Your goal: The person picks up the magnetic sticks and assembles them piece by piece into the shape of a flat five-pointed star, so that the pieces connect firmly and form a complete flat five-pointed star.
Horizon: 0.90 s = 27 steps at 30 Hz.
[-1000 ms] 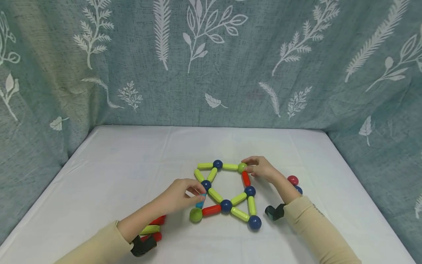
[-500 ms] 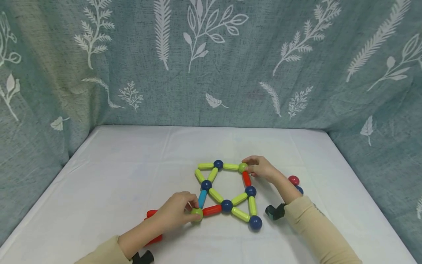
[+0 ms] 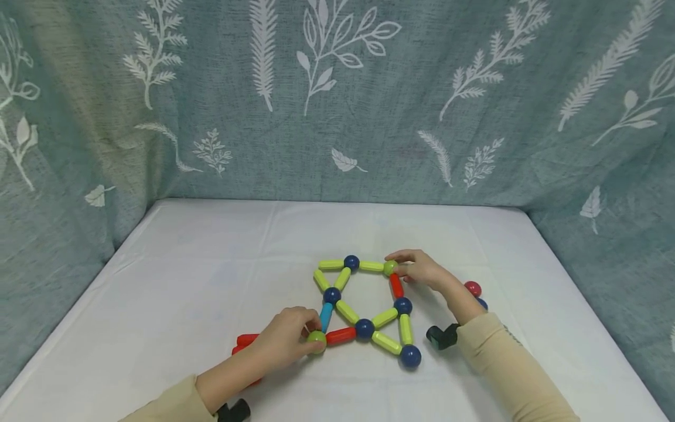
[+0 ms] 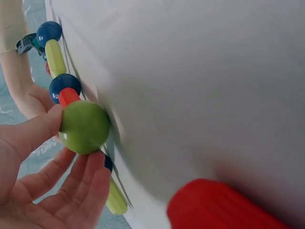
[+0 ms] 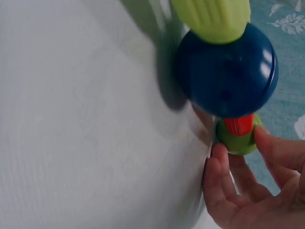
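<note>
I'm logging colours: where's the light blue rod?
Head view: the light blue rod lies on the structure's left, between a navy ball and the green ball the left hand pinches.

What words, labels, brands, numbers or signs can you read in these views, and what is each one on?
No readable text in any view.
Beige fabric right sleeve: small dark marking, too small to read.
Glossy lime-green ball in the left hand: no lettering visible.
Second lime-green ball in the right hand: none visible.
Grey-green fabric curtain: white leaf prints, no words.
</note>
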### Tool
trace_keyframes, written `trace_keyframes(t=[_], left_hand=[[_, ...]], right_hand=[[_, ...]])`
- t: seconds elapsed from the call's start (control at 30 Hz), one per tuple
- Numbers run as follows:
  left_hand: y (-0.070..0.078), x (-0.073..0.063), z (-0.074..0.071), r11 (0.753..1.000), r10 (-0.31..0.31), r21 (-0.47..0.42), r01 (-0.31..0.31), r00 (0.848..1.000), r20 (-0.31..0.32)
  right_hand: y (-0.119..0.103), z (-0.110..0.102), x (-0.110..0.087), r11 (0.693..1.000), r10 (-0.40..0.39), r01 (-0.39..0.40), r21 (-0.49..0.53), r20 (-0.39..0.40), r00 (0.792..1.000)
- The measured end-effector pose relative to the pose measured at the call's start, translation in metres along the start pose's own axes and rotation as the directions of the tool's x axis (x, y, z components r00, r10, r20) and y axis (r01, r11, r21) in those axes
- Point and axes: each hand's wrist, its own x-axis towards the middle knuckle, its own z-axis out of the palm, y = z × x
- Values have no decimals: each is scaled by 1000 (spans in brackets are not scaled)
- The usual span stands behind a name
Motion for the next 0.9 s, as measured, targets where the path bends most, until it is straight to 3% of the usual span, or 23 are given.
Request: trace_keyframes(t=[0.23,0.43,0.67,0.9], left_hand=[[-3,4,-6,996,2,87,8,993,-114],[-16,21,-21,988,-51,135,79,979,-196],[-24,47,-36,975,-31,211,67,985,-170],[-21,69,-46,965,-103,230,127,989,-110]], right_hand=[[8,-6,-9,1000,-12,12,-13,4,1000],[19,-8,-23,1000,-25,25,-7,-21,999],[24,-4,-40,997,-62,61,-44,-37,997],[23,2,-55,996,-57,52,-74,-58,997]])
